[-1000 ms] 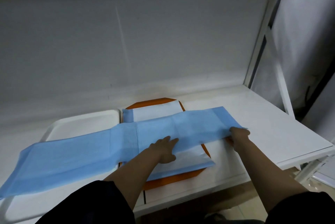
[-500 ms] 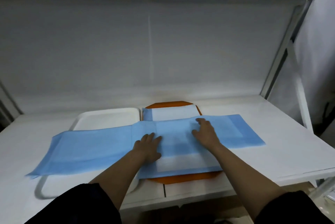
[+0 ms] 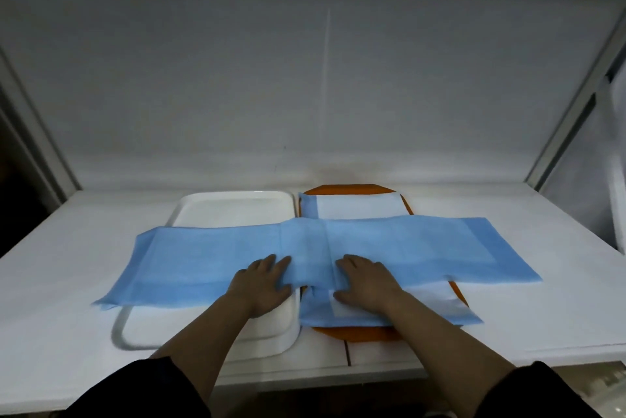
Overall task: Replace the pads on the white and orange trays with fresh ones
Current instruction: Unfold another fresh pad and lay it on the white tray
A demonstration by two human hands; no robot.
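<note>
A white tray (image 3: 233, 206) and an orange tray (image 3: 352, 333) sit side by side on the white shelf. A pad with a white centre and blue border (image 3: 359, 209) lies in the orange tray. A long blue pad (image 3: 423, 248), partly unfolded, stretches across both trays from left to right. My left hand (image 3: 262, 285) lies flat on this blue pad over the white tray's right side. My right hand (image 3: 369, 283) rests on it over the orange tray, thumb on the lower pad's white part.
The white shelf (image 3: 542, 309) extends to both sides of the trays. A white back wall (image 3: 305, 78) stands close behind them. Slanted frame posts (image 3: 572, 106) rise at the right and left, with an upper shelf overhead.
My right hand moved from the pad's right end to its middle. Both hands drew toward the pad's near edge, and the pad settled flatter across both trays.
</note>
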